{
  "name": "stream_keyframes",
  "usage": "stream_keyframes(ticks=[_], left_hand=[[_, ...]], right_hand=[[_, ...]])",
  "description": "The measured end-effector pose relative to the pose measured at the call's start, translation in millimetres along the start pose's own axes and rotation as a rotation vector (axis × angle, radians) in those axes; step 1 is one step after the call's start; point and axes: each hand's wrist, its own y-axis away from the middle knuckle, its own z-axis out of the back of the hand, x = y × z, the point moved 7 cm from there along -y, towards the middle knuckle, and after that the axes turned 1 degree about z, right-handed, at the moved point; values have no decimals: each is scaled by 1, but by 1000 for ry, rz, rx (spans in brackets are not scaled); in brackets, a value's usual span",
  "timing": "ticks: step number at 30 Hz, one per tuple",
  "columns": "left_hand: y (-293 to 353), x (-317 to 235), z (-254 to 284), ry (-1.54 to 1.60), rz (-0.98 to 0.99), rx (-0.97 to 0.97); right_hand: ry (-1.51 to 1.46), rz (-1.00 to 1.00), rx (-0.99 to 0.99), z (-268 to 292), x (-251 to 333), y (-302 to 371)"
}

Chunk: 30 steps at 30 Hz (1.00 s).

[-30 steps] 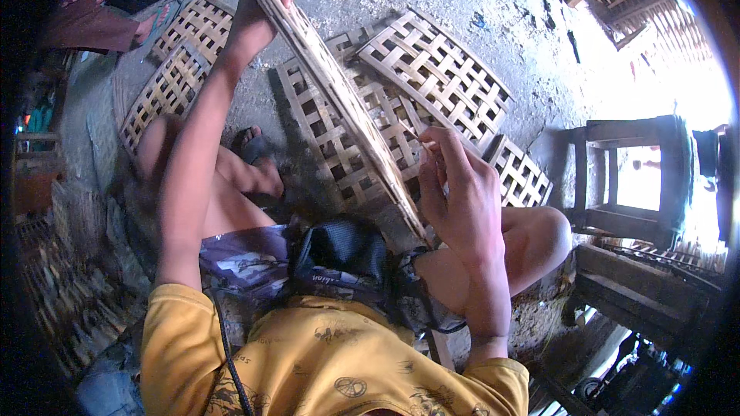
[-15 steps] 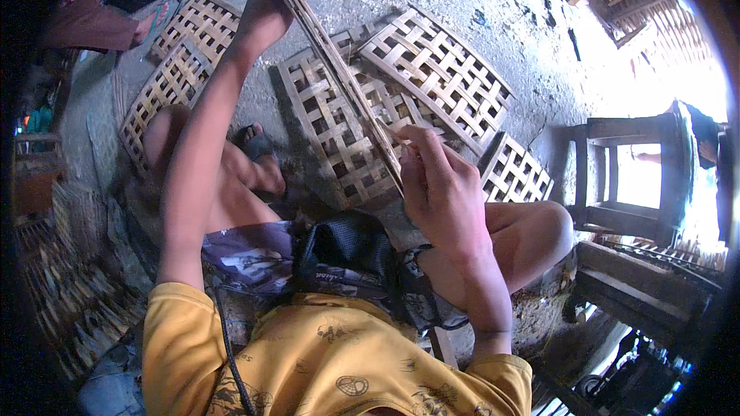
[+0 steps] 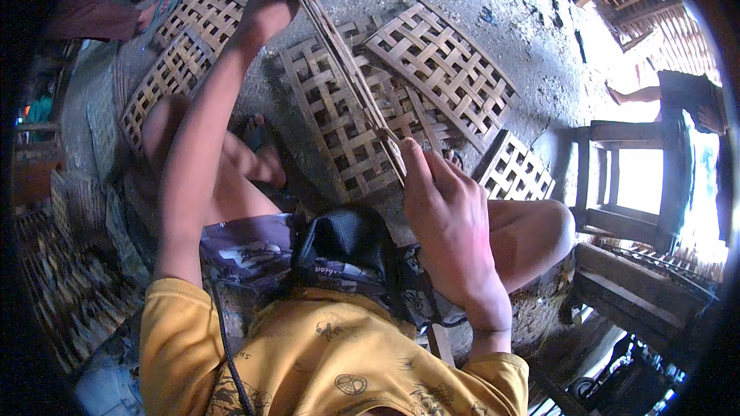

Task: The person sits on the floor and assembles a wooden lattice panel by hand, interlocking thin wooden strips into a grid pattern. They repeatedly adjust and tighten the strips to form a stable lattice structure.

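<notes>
The left hand [image 3: 284,1] grasps the far end of the split strips [image 3: 352,75], the right hand [image 3: 449,204] their near end. Uneven pulling could splinter or snap them.

Glare bleaches the right; shadow dims left.

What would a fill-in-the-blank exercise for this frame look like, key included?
1. The strips slope down from the ____ hand toward the right hand.
2. The panels on the floor are (woven or solid) ____.
3. The shirt is mainly ____ in colour.
4. The wooden frame stands on the picture's ____ side.
Missing words: left; woven; yellow; right.
</notes>
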Motion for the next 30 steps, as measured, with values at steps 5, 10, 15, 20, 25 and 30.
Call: stream_keyframes(ticks=[5,10,15,20,25,30], left_hand=[[3,-1,15,108,-7,-6],[1,7,10,50,-26,-8],[1,12,14,116,12,-21],[1,23,18,136,-15,0],[4,27,2,415,25,15],[10,20,17,330,-46,23]], right_hand=[[-40,-58,73,11,11,9],[150,-173,272,25,5,18],[33,-294,75,43,-17,8],[-120,-253,49,29,-26,-1],[-160,-285,118,27,-29,1],[-189,-292,296,16,-50,1]])
